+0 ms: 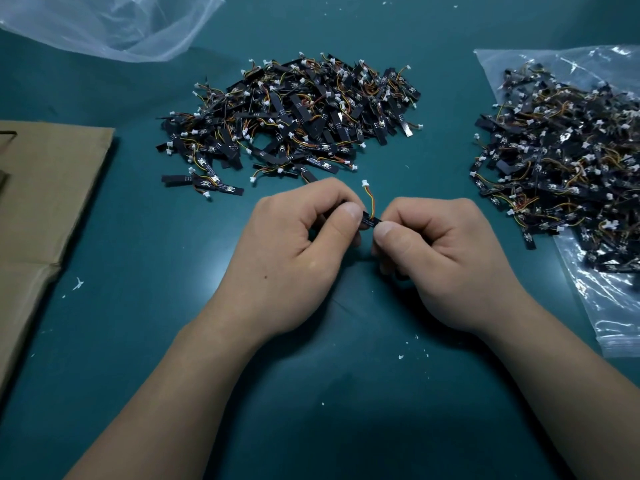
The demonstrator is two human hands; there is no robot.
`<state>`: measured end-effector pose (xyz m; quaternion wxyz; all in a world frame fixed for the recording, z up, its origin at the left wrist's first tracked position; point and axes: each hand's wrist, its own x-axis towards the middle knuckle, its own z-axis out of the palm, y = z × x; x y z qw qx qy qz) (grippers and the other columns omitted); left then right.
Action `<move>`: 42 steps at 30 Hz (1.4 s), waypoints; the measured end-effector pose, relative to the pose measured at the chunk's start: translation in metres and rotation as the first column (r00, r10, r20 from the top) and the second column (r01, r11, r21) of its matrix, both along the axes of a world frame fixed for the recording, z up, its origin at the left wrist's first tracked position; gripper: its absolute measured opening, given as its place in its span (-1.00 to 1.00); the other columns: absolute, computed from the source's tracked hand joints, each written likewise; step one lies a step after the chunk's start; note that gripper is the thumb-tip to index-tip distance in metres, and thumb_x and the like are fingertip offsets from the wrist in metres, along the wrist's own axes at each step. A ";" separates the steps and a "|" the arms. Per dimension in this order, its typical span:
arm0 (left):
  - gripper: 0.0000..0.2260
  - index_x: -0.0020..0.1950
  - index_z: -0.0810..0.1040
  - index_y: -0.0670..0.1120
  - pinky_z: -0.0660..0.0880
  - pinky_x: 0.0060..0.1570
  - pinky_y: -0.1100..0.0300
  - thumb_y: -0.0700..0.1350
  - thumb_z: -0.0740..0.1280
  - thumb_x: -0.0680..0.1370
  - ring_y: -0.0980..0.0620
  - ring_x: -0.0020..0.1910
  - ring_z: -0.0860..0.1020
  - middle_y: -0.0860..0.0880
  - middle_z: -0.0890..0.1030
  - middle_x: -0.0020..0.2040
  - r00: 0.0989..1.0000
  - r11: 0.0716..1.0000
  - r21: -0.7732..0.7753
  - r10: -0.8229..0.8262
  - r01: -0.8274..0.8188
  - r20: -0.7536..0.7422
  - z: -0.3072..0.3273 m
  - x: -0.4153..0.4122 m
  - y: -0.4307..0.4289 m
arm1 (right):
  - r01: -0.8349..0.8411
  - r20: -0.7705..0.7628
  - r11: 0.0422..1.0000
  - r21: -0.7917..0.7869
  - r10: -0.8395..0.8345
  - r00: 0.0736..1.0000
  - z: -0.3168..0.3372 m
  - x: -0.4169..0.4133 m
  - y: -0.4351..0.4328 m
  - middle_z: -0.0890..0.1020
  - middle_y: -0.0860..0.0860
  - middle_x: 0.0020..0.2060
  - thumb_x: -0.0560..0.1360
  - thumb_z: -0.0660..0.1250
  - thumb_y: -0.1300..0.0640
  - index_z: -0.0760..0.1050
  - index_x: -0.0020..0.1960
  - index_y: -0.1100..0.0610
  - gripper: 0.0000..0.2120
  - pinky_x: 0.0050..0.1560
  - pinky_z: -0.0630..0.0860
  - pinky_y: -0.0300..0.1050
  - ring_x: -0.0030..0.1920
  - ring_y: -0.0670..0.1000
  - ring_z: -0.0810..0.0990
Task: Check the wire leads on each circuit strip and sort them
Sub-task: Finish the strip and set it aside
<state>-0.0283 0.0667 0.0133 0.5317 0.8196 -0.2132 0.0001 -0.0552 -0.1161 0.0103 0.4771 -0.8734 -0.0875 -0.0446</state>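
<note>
**One strip under inspection; bulk of stock in two heaps**

Head view. The left hand (298, 244) and right hand (436, 251) are both clenched around one strip (371, 221), each pinching an end between thumb and curled fingers just above the desk (311, 393). Its wires (370, 199) stand up between the thumbs, ending in a white plug (365, 183).

A large heap (294, 116) lies just beyond the hands. A second heap (561, 150) rests on a clear bag (616, 306), off the right hand. Cardboard (41, 202) lies off the left hand.

Assessment: sorting is under way. Which heap is checked cannot be told, so the remaining share is unknown. Hundreds of strips are in view.
</note>
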 end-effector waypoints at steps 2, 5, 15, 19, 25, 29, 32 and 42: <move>-0.82 -0.15 0.61 -0.03 0.40 -0.24 0.30 -0.11 0.28 0.62 0.08 -0.25 0.55 0.08 0.61 -0.27 1.000 1.000 0.008 0.011 -0.011 0.003 0.000 0.000 -0.001 | 0.007 0.000 1.000 -0.006 -0.007 1.000 0.000 0.000 0.000 0.56 0.05 -0.46 0.55 0.28 0.10 0.52 -0.32 0.08 -0.73 -0.38 0.42 0.06 -0.43 0.11 0.50; -0.81 -0.16 0.60 -0.03 0.43 -0.26 0.21 -0.10 0.28 0.62 0.03 -0.27 0.53 0.05 0.59 -0.29 1.000 1.000 0.005 0.025 -0.025 0.013 -0.001 0.001 -0.001 | 0.015 0.008 1.000 -0.011 -0.015 1.000 0.000 0.000 0.001 0.57 0.04 -0.46 0.56 0.29 0.11 0.53 -0.31 0.07 -0.74 -0.38 0.42 0.05 -0.44 0.10 0.50; -0.87 -0.11 0.60 -0.02 0.33 -0.23 0.40 -0.11 0.30 0.60 0.17 -0.26 0.50 0.21 0.52 -0.29 0.998 0.998 0.037 0.045 -0.046 0.034 0.000 0.000 -0.002 | -0.013 0.034 1.000 0.017 0.013 0.999 0.001 -0.001 -0.002 0.55 -0.02 -0.49 0.56 0.30 0.19 0.55 -0.35 0.11 -0.70 -0.39 0.41 -0.07 -0.45 0.04 0.48; -0.86 -0.13 0.56 -0.04 0.30 -0.23 0.41 -0.12 0.28 0.62 0.21 -0.27 0.45 0.21 0.47 -0.31 0.999 0.998 0.043 0.034 -0.036 0.038 0.000 0.001 -0.001 | -0.003 0.036 1.000 -0.007 0.003 0.999 0.000 -0.001 0.001 0.56 -0.05 -0.47 0.57 0.30 0.15 0.56 -0.31 0.04 -0.72 -0.40 0.42 -0.05 -0.46 0.06 0.50; -0.86 -0.14 0.54 0.00 0.30 -0.26 0.40 -0.10 0.28 0.61 0.17 -0.30 0.46 0.20 0.49 -0.31 1.000 0.999 0.037 0.004 -0.004 0.007 0.001 0.000 -0.001 | -0.005 0.041 1.000 0.003 0.005 0.999 -0.001 0.000 -0.001 0.57 0.00 -0.47 0.55 0.29 0.17 0.55 -0.33 0.10 -0.72 -0.39 0.43 -0.02 -0.46 0.06 0.50; -0.86 -0.15 0.57 -0.01 0.33 -0.28 0.39 -0.11 0.30 0.60 0.16 -0.32 0.46 0.13 0.53 -0.30 1.000 1.000 0.014 -0.004 0.005 -0.011 0.001 0.001 0.000 | -0.026 0.017 0.999 0.030 0.025 1.000 -0.001 0.000 -0.001 0.59 -0.04 -0.46 0.55 0.28 0.20 0.55 -0.33 0.08 -0.72 -0.36 0.43 -0.17 -0.43 0.02 0.54; -0.86 -0.15 0.56 -0.02 0.32 -0.30 0.39 -0.12 0.30 0.60 0.16 -0.34 0.46 0.13 0.53 -0.32 1.000 1.000 0.006 0.005 -0.005 -0.005 0.001 0.000 -0.001 | -0.034 0.020 0.999 0.027 0.033 0.999 0.000 0.000 -0.001 0.59 -0.06 -0.46 0.55 0.27 0.18 0.55 -0.32 0.07 -0.73 -0.36 0.42 -0.17 -0.43 0.02 0.53; -0.85 -0.15 0.56 -0.03 0.35 -0.30 0.31 -0.13 0.30 0.60 0.09 -0.34 0.46 0.11 0.52 -0.33 1.000 0.999 -0.025 0.027 -0.027 0.001 0.000 0.000 -0.002 | -0.013 0.015 1.000 0.004 0.013 1.000 0.000 0.000 -0.001 0.57 0.01 -0.48 0.54 0.28 0.13 0.55 -0.32 0.07 -0.73 -0.41 0.41 0.01 -0.47 0.07 0.49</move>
